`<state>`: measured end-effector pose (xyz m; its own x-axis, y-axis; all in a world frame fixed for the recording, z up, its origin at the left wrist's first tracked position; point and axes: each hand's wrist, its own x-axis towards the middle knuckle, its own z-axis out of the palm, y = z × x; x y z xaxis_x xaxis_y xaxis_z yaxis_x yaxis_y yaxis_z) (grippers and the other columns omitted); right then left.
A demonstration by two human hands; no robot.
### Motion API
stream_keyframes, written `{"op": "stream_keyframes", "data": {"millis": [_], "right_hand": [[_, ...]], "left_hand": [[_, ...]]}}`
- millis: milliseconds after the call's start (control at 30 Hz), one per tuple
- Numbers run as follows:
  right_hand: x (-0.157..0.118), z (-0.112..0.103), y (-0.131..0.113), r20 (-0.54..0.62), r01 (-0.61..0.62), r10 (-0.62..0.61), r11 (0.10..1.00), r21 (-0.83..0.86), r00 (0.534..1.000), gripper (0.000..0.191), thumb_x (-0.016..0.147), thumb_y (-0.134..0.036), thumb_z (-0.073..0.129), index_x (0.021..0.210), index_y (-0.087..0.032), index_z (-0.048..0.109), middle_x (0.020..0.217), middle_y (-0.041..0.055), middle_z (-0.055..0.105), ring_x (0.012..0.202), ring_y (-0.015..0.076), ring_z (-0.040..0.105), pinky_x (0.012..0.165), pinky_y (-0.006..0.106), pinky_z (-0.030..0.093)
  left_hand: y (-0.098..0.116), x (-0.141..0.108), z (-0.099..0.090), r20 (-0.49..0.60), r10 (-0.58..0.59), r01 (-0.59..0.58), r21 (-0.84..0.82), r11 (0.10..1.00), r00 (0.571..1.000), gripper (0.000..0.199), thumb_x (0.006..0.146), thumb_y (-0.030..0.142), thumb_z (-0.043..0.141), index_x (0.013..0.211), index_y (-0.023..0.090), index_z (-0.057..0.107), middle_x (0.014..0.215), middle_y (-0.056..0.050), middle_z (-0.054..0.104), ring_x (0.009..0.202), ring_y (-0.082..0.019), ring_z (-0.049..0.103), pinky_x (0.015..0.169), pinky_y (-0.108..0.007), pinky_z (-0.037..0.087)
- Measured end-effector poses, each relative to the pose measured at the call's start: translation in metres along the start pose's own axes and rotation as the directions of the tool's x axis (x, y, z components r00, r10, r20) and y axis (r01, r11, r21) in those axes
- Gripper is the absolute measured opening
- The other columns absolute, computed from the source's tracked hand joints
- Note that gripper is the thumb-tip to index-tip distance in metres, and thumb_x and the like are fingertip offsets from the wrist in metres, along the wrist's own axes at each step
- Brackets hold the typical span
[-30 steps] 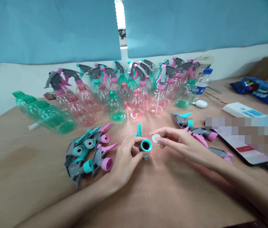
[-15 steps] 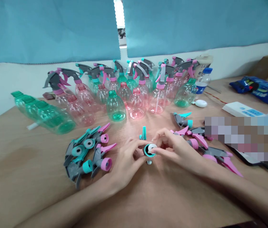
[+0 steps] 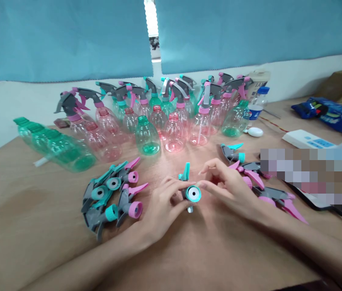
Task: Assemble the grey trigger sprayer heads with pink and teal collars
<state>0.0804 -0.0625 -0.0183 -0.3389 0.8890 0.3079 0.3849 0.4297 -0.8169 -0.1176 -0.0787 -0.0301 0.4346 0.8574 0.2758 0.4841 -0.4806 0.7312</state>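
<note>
My left hand [image 3: 166,202] is closed around a spray trigger head [image 3: 193,186] with a teal collar facing up toward me. A white round washer [image 3: 193,194] with a dark centre hole sits flat inside that collar. My right hand [image 3: 224,186] is just right of the collar, its thumb close to the rim and its fingers curled but apart, with nothing visible in them. Left of my left hand lie several trigger heads [image 3: 110,198] with teal or pink collars. More trigger heads [image 3: 275,196] lie beyond my right hand.
Pink and green spray bottles [image 3: 148,137] stand across the back, several with trigger tops. Green bottles [image 3: 55,145] lean in a row at left. A blue-capped drink bottle [image 3: 255,107], a white power strip [image 3: 309,141] and a blue packet [image 3: 328,115] are at right.
The white washer, pinched in my right hand before, now lies flat in the teal collar. My right fingers have let go and drawn slightly up and away.
</note>
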Motion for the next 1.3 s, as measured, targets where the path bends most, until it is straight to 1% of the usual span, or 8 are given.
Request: {"op": "stream_keyframes", "data": {"millis": [67, 200, 300, 500, 700, 967, 1100, 1300], "right_hand": [[0.000, -0.006, -0.004, -0.009, 0.076, -0.077, 0.996, -0.045, 0.997, 0.018, 0.088, -0.037, 0.056, 0.085, -0.020, 0.049, 0.061, -0.0053, 0.048, 0.051, 0.0094, 0.043, 0.047, 0.022, 0.031], [0.000, -0.012, -0.007, 0.150, 0.246, -0.220, 0.953, -0.180, 0.964, 0.008, 0.085, -0.026, 0.056, 0.082, -0.018, 0.056, 0.062, -0.0038, 0.050, 0.052, 0.0087, 0.043, 0.048, 0.022, 0.031], [-0.001, -0.010, -0.003, 0.189, 0.316, -0.273, 0.912, -0.261, 0.943, 0.006, 0.080, -0.018, 0.055, 0.085, -0.018, 0.057, 0.062, -0.0039, 0.050, 0.053, 0.0092, 0.045, 0.050, 0.022, 0.030], [0.000, -0.008, -0.001, 0.220, 0.276, -0.215, 0.912, -0.303, 0.951, 0.012, 0.076, -0.017, 0.057, 0.088, -0.018, 0.057, 0.061, -0.0050, 0.050, 0.053, 0.0084, 0.047, 0.049, 0.021, 0.029], [-0.001, -0.010, -0.007, 0.231, 0.241, -0.167, 0.907, -0.345, 0.959, 0.005, 0.076, -0.019, 0.059, 0.081, -0.019, 0.058, 0.060, -0.0053, 0.052, 0.051, 0.0081, 0.045, 0.048, 0.021, 0.028], [-0.002, -0.004, 0.001, 0.180, 0.348, -0.299, 0.838, -0.420, 0.937, 0.016, 0.080, -0.020, 0.058, 0.094, -0.020, 0.065, 0.055, -0.0051, 0.054, 0.048, 0.0090, 0.045, 0.047, 0.022, 0.025], [-0.003, 0.003, 0.004, 0.162, 0.387, -0.351, 0.835, -0.392, 0.922, 0.014, 0.082, -0.017, 0.054, 0.092, -0.018, 0.064, 0.056, -0.0046, 0.057, 0.047, 0.0089, 0.047, 0.048, 0.023, 0.028], [-0.004, 0.005, 0.002, 0.090, 0.336, -0.328, 0.857, -0.390, 0.941, 0.011, 0.084, -0.024, 0.055, 0.089, -0.018, 0.062, 0.055, -0.0042, 0.057, 0.047, 0.0095, 0.049, 0.050, 0.023, 0.032]], "left_hand": [[0.000, 0.000, 0.000, -0.001, -0.001, 0.001, 0.009, 1.000, 1.000, 0.036, 0.079, 0.017, 0.069, 0.112, 0.028, 0.061, 0.075, 0.002, 0.058, 0.077, -0.017, 0.052, 0.073, -0.030, 0.044], [0.000, 0.000, 0.000, -0.019, 0.018, -0.017, 0.022, 1.000, 1.000, 0.035, 0.080, 0.016, 0.069, 0.112, 0.026, 0.061, 0.078, 0.001, 0.059, 0.079, -0.017, 0.053, 0.073, -0.030, 0.045], [0.000, 0.000, 0.000, -0.031, 0.039, -0.038, 0.054, 0.998, 0.999, 0.035, 0.079, 0.017, 0.069, 0.112, 0.025, 0.061, 0.083, 0.000, 0.061, 0.081, -0.018, 0.053, 0.074, -0.031, 0.045], [-0.002, 0.000, 0.001, -0.042, 0.066, -0.064, 0.063, 0.996, 0.997, 0.036, 0.079, 0.016, 0.069, 0.113, 0.025, 0.060, 0.092, -0.001, 0.063, 0.089, -0.020, 0.054, 0.079, -0.034, 0.046], [-0.001, 0.001, 0.001, -0.051, 0.108, -0.104, 0.069, 0.992, 0.993, 0.035, 0.080, 0.014, 0.067, 0.112, 0.025, 0.061, 0.094, -0.002, 0.064, 0.092, -0.020, 0.053, 0.081, -0.034, 0.046], [-0.001, 0.000, 0.001, -0.011, 0.133, -0.132, 0.081, 0.988, 0.991, 0.034, 0.083, 0.015, 0.064, 0.115, 0.026, 0.060, 0.097, -0.002, 0.064, 0.095, -0.021, 0.052, 0.081, -0.036, 0.048], [-0.001, 0.000, 0.001, -0.001, 0.138, -0.137, 0.078, 0.987, 0.990, 0.035, 0.084, 0.015, 0.063, 0.117, 0.027, 0.060, 0.098, -0.002, 0.064, 0.093, -0.020, 0.052, 0.080, -0.035, 0.049], [0.000, 0.001, 0.000, -0.025, 0.118, -0.115, 0.100, 0.988, 0.993, 0.040, 0.084, 0.015, 0.062, 0.122, 0.028, 0.057, 0.098, -0.003, 0.063, 0.092, -0.020, 0.053, 0.078, -0.035, 0.049]]}}
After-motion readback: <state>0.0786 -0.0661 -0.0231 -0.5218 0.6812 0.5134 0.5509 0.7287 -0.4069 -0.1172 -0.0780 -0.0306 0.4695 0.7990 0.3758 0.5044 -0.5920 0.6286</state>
